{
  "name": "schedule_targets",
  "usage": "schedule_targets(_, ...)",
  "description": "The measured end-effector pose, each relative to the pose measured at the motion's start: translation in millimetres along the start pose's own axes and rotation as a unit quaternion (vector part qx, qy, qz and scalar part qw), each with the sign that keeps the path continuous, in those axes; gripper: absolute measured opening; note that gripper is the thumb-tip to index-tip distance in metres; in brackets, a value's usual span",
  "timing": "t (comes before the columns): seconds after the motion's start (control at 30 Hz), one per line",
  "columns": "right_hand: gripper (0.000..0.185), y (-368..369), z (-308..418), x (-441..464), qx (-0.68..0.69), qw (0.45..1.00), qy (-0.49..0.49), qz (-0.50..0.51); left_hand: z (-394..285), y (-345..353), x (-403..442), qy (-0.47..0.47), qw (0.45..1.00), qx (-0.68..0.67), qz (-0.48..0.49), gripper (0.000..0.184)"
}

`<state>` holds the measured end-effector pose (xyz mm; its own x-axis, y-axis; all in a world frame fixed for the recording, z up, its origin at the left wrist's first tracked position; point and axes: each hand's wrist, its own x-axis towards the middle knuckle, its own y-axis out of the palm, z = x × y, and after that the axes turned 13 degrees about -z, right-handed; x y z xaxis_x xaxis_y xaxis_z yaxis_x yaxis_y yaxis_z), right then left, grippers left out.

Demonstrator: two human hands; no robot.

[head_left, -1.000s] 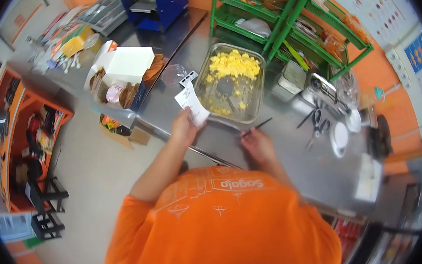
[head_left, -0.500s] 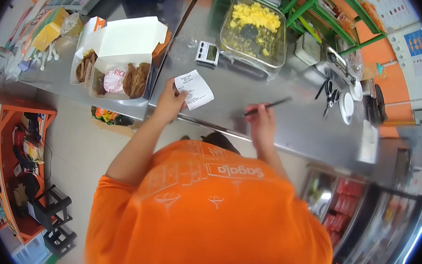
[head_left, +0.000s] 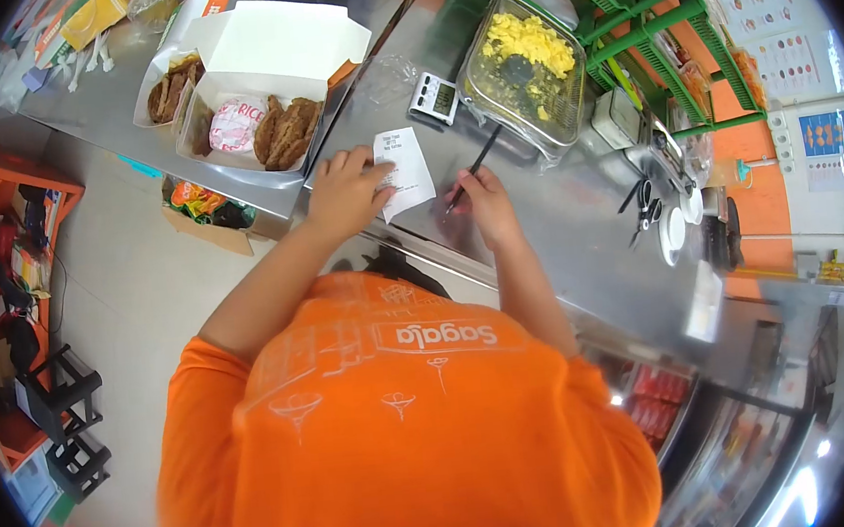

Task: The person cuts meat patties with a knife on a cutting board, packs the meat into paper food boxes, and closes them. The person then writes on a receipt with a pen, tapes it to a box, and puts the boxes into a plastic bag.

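Note:
A white printed receipt (head_left: 407, 169) lies on the steel counter (head_left: 581, 240) near its front edge. The fingers of my left hand (head_left: 344, 195) are spread and rest on the receipt's left side. My right hand (head_left: 482, 203) is closed around a black pen (head_left: 486, 151), just right of the receipt, with the pen's lower end close to the counter. Behind the receipt sits a small white digital timer (head_left: 434, 99). A glass tray of yellow food (head_left: 527, 45) stands further back on the right.
Left on the counter, an open white box (head_left: 281, 42) holds brown fried pieces (head_left: 286, 132) and a wrapped rice portion (head_left: 235, 125). Green shelves (head_left: 658, 32) rise at the back right. Scissors (head_left: 645, 206) and white lids (head_left: 672, 232) lie on the right.
The receipt has gone from being held up by my left hand to lying on the counter under its fingers. My right hand has moved left with the pen, nearer the receipt.

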<state>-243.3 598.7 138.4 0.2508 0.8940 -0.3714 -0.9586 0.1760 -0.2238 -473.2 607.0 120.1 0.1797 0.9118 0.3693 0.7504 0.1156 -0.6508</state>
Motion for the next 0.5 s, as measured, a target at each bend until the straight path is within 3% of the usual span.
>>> schedule_targets(0.03, 0.016, 0, -1, 4, -0.108, 0.988, -0.081, -0.076, -3, -4, 0, 0.063, 0.993, 0.102, -0.023, 0.034)
schedule_targets(0.07, 0.016, 0, -2, 6, -0.11, 0.988, -0.08, -0.073, 1, -2, 0, 0.059, 0.993, 0.101, -0.023, 0.034)
schedule_targets(0.13, 0.012, 9, 7, 2, 0.025, 0.982, -0.153, -0.111, 12, 3, 0, 0.07, 0.99, 0.105, -0.066, 0.045)
schedule_targets(0.17, 0.012, 17, 8, -1, 0.024, 0.982, -0.148, -0.111, 13, 5, 1, 0.067, 0.99, 0.104, -0.061, 0.045)
schedule_targets(0.27, 0.011, 55, 8, -10, 0.295, 0.949, -0.109, -0.031, 13, 6, 3, 0.086, 0.985, 0.134, -0.072, 0.053)
schedule_targets(0.4, 0.015, 81, -14, 3, 0.27, 0.949, -0.154, -0.053, 18, 5, 3, 0.09, 0.984, 0.148, -0.041, 0.056)
schedule_targets(0.5, 0.014, 78, -12, 9, 0.205, 0.97, -0.122, -0.052, 17, 3, 4, 0.096, 0.984, 0.15, -0.022, 0.058)
